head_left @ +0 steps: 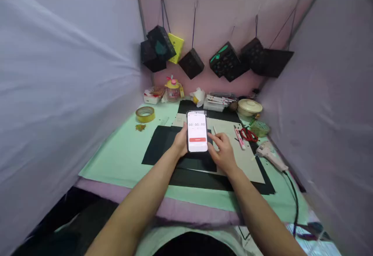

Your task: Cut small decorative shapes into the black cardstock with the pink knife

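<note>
At the centre of the frame we see a phone (197, 131), held upright with its long axis running top to bottom and its lit screen showing a zeroed timer above a red button. Our left hand (180, 144) wraps its grip around the phone's left edge, while our right hand (223, 151) hovers just right of it, fingers loosely spread and empty, index nearest the screen. Beyond, on the green table (116, 159), lie black card sheets (163, 143), a tape roll (145, 114), a lidded bowl (249, 107), contents hidden, and a glue gun (269, 154).
</note>
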Demonstrator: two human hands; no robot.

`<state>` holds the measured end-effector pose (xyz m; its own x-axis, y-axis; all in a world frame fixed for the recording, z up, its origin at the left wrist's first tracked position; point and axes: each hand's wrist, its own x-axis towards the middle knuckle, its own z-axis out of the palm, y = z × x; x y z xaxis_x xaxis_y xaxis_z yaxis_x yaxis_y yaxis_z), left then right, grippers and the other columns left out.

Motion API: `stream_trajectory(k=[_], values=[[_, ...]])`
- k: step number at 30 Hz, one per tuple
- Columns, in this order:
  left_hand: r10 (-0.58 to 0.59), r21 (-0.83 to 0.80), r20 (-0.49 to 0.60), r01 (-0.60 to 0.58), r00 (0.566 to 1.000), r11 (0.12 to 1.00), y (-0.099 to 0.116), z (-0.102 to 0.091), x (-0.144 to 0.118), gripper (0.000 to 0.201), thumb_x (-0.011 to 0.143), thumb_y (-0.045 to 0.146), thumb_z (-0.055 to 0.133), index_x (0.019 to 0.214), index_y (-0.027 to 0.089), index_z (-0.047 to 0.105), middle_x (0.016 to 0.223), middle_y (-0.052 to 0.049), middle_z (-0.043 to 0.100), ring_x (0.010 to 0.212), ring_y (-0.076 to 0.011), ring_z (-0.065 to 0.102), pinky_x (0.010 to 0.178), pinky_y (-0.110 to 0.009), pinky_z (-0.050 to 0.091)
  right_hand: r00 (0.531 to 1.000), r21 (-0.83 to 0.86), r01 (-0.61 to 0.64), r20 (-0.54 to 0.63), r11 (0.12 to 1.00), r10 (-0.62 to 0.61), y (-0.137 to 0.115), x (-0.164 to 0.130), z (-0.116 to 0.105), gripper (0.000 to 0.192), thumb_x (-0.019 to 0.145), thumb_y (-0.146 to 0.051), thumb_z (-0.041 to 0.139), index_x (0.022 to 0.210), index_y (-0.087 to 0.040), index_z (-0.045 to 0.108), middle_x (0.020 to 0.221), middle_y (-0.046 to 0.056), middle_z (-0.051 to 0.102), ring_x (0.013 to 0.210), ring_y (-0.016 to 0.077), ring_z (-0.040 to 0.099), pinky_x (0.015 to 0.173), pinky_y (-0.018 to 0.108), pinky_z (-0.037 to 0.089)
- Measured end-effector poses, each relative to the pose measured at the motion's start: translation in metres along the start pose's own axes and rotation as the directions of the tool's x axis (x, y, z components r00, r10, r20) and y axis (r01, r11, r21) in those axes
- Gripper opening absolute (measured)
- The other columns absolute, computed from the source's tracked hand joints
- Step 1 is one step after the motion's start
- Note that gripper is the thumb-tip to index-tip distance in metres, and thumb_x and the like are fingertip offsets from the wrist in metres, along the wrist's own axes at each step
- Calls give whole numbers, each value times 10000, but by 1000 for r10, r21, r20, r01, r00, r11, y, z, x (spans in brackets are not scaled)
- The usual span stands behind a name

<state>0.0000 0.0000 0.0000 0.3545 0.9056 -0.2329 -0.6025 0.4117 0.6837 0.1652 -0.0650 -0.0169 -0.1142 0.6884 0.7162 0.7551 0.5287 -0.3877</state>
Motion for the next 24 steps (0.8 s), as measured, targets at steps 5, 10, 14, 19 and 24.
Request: stream_trajectory(k=[5, 10, 14, 19, 24], values=[[0, 0, 9, 0, 1000, 1000, 0, -1, 1, 606, 980, 535, 338, 1246, 60, 602, 1160, -196, 670, 941, -294, 699, 945, -474, 495, 970, 183, -241, 70, 953, 232, -3, 1, 0, 299, 889, -327, 528, 1132, -174, 614, 907, 74, 629, 789, 200, 585, 686, 332, 483], [2, -10, 37, -1, 999, 1000, -1, -1, 1, 613, 980, 543, 323, 1240, 66, 607, 1147, -190, 677, 951, -294, 698, 959, -478, 487, 863, 329, -498, 272, 802, 425, -7, 3, -1, 310, 836, -405, 598, 1054, -191, 545, 804, 29, 687, 681, 174, 612, 620, 291, 457], [-11, -7, 71, 12, 997, 1000, 1, 0, -2, 652, 972, 566, 311, 1240, 50, 606, 1188, -217, 650, 970, -328, 688, 958, -524, 476, 816, 285, -552, 377, 784, 438, -9, 3, -2, 439, 754, -412, 701, 1074, -211, 479, 779, 5, 701, 687, 184, 634, 649, 296, 457], [-3, -2, 51, 3, 999, 1000, 1, 1, -3, 629, 977, 550, 312, 1236, 60, 610, 1191, -207, 652, 976, -324, 686, 957, -518, 479, 795, 254, -566, 421, 784, 437, -12, 3, -2, 486, 715, -380, 747, 1076, -224, 462, 825, 15, 730, 713, 197, 657, 674, 305, 462], [-1, -3, 24, 1, 1000, 1000, 1, 2, -2, 620, 982, 542, 300, 1219, 66, 620, 1178, -194, 662, 975, -310, 688, 956, -506, 485, 794, 271, -557, 451, 785, 408, -10, 2, 0, 514, 702, -350, 767, 1095, -229, 458, 875, 30, 744, 813, 228, 685, 726, 324, 473]])
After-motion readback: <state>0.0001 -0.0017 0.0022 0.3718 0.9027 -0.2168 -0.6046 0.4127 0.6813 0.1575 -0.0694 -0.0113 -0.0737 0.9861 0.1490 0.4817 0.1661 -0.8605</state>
